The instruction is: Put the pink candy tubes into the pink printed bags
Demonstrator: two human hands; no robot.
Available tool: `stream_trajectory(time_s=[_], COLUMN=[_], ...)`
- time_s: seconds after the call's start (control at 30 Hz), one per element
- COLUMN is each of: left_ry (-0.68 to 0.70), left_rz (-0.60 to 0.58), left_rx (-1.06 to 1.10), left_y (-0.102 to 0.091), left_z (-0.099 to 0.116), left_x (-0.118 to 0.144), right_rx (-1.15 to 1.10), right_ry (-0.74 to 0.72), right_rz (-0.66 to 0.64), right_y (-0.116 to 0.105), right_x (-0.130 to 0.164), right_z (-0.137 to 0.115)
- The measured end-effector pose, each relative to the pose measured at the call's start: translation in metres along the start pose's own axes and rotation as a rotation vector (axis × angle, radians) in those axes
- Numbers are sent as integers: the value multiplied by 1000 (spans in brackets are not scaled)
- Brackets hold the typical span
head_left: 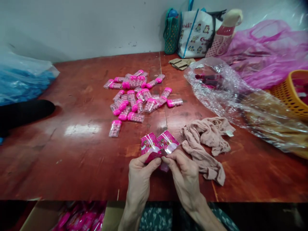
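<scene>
My left hand (139, 175) and my right hand (184, 175) meet at the table's near edge, both pinching a pink printed packet (158, 145) that spreads into two flaps above my fingers. A small clear tube seems to sit between my fingertips, mostly hidden. Farther back lies a heap of several clear candy tubes with pink caps (138, 96); one tube (115, 128) lies apart, nearer to me.
A crumpled beige cloth (207, 141) lies right of my hands. A clear plastic bag (231, 93), a pink bag (264, 51) and a yellow basket (292, 93) fill the right side. Tote bags (196, 32) stand at the wall; a blue bag (21, 80) is at left. A carton of pink packs (77, 218) sits below the table edge.
</scene>
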State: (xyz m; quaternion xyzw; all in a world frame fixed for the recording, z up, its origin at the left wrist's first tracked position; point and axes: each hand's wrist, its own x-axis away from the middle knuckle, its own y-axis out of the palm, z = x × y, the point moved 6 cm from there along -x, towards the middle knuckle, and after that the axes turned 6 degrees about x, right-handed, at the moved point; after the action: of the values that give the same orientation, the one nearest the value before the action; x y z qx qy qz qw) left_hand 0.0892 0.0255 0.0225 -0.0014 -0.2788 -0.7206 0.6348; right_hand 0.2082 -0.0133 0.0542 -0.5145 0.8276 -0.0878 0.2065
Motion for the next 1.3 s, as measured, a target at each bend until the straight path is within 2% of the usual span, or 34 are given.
stream_trajectory(time_s=[0.13,0.23,0.3,0.4,0.5,0.57,0.67,0.77,0.8,0.87,0.97,1.03,1.2,1.3], left_ry=[-33,-2,23,42,40,38,117,287,342,429,469,475,482,457], left_rz=[20,94,117,84,94,117,212,317,309,220,83,51,25,68], left_rx=[36,108,90,-2,2,-1,-57,-116,-142,-218,-345,-375,-204,-84], left_y=[0,-5,-9,-15,-22,-26,-37,-48,-49,-45,-36,-33,-35,-43], left_z=[-6,-8,-8,-7,-8,-9,-5,10,16,26,33,34,33,31], left_x=[4,11,15,17,19,20,24,28,29,28,25,24,24,21], right_rx=[46,61,-5,-147,-169,-161,-110,25,58,83,105,134,95,118], right_ry=[-83,-88,10,205,346,386,303,113,57,-19,-70,-82,-140,-214], right_rz=[-11,-67,-142,-220,-223,-210,-180,-164,-163,-175,-218,-252,-313,-310], right_y=[1,1,2,5,9,13,14,13,12,14,18,23,34,39], right_x=[7,9,9,8,8,9,9,7,7,8,9,10,16,17], right_z=[-10,-16,-11,-1,6,8,5,-2,-5,-8,-12,-14,-16,-21])
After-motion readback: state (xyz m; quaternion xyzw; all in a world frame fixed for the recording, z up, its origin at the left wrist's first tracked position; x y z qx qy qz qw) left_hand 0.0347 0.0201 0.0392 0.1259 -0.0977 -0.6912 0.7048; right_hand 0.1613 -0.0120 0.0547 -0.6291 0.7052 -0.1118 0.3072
